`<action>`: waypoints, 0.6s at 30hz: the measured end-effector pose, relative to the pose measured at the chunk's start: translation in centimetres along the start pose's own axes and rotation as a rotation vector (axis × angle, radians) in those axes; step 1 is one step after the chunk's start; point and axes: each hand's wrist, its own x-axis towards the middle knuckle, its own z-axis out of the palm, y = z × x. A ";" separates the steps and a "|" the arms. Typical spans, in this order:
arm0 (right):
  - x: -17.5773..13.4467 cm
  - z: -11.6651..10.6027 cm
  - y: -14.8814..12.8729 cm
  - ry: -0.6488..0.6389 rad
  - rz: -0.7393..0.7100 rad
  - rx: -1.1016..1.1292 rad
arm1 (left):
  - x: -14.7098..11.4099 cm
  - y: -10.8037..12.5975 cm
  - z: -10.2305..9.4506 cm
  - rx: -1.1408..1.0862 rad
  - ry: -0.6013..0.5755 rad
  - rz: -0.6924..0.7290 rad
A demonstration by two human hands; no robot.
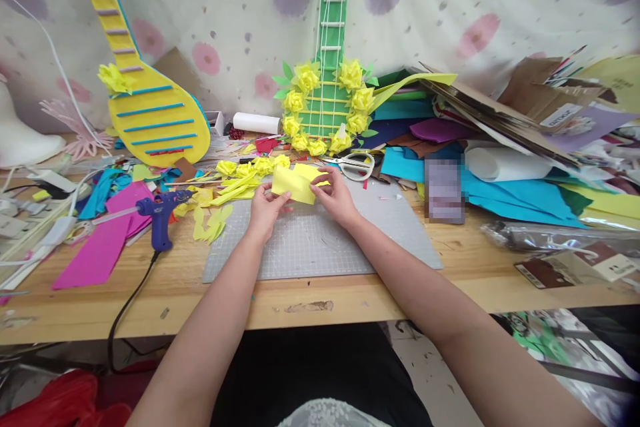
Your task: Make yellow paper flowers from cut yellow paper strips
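Open mat [315,250], scissors [345,161] beyond hands [336,196]

The bare left arm [213,317] slants up from the bottom left of the frame, the bare right arm [430,287] from the lower right corner; near the centre, the left hand [266,212] pinches, its thumb [283,199] pointing right; the right hand [336,196], slightly higher, pinches too, knuckles bent; the hands are near but apart.
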 end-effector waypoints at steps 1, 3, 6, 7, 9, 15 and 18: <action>0.1 0.1 0.1 0.005 0.014 0.026 | 0.0 -0.1 0.1 0.014 -0.006 -0.003; 0.3 0.2 0.3 0.039 0.038 0.055 | 0.0 -0.2 0.2 0.048 -0.012 -0.006; 0.7 0.1 0.6 0.128 0.067 0.051 | -0.1 -0.3 0.4 0.110 -0.024 0.004; 0.8 0.0 0.7 0.150 0.080 0.050 | -0.2 -0.3 0.5 0.129 -0.031 0.006; 0.9 -0.3 0.8 0.162 0.107 0.057 | -0.2 0.0 0.6 0.139 -0.044 -0.004; 0.7 -0.9 0.2 0.011 0.051 0.048 | 0.1 1.0 0.1 0.001 -0.047 -0.104; 0.4 -1.2 -0.2 -0.062 -0.041 -0.014 | 0.2 0.9 -0.3 0.012 -0.046 -0.077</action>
